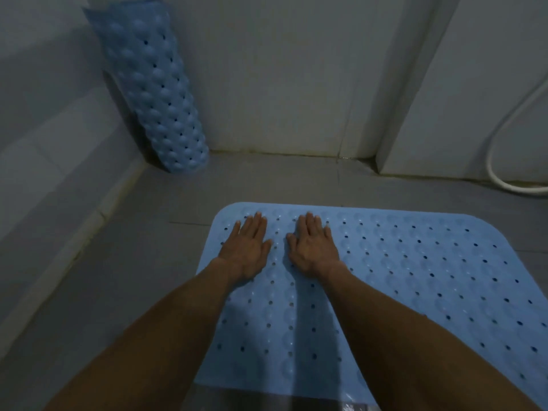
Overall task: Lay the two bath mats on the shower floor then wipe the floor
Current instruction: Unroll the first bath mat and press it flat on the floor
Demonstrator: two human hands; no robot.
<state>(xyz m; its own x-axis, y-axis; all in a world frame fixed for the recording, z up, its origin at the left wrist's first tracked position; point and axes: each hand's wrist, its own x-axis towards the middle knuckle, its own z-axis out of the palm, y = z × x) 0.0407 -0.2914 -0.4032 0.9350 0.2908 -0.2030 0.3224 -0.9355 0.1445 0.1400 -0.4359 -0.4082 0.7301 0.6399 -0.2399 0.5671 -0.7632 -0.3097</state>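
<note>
A light blue bath mat [415, 277] with rows of small holes lies flat on the grey tiled shower floor [133, 262]. My left hand [247, 247] and my right hand [312, 247] rest palm down side by side on its far left part, fingers spread and holding nothing. A second blue mat [154, 87], bumpy and perforated, leans curled and upright in the far left corner against the wall, well beyond both hands.
White tiled walls close the space at the back and left. A white shower hose [504, 161] loops down the right wall onto the floor. A raised pale ledge [59, 256] runs along the left side. Bare floor lies between the two mats.
</note>
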